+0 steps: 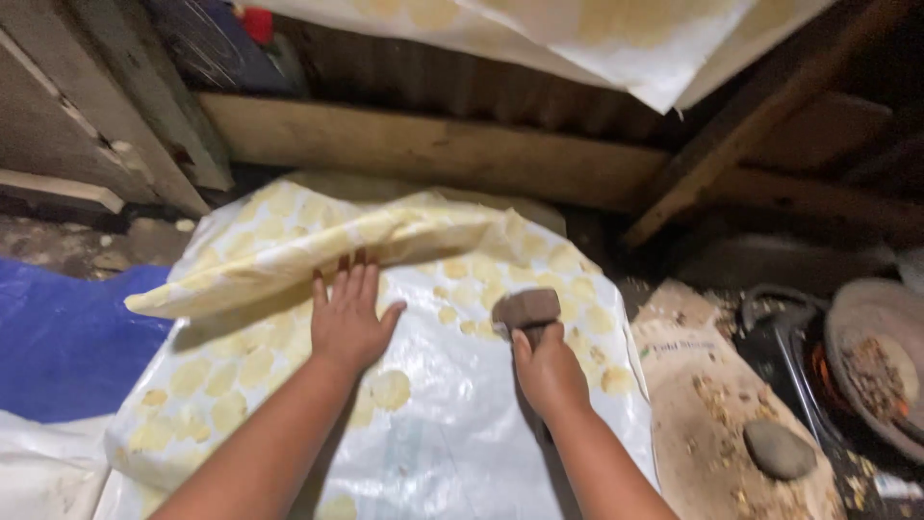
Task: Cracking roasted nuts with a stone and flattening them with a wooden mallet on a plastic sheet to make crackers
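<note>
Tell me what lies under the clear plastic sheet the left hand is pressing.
Under the plastic sheet, many flat pale yellow discs show through, spread in rows. The left hand and the folded-back flap cover some. What the discs rest on cannot be seen.

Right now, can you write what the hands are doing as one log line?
left hand: flat on white sheet | right hand: grips wooden mallet | yellow discs under sheet | stone at right

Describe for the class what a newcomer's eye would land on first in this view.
First, the big white plastic sheet in the middle, covered in pale yellow flattened discs, its far edge folded over. The left hand lies flat on it, while the right hand holds a dark wooden mallet above the discs. At right, a smooth grey stone sits on a crumb-strewn board.
</note>
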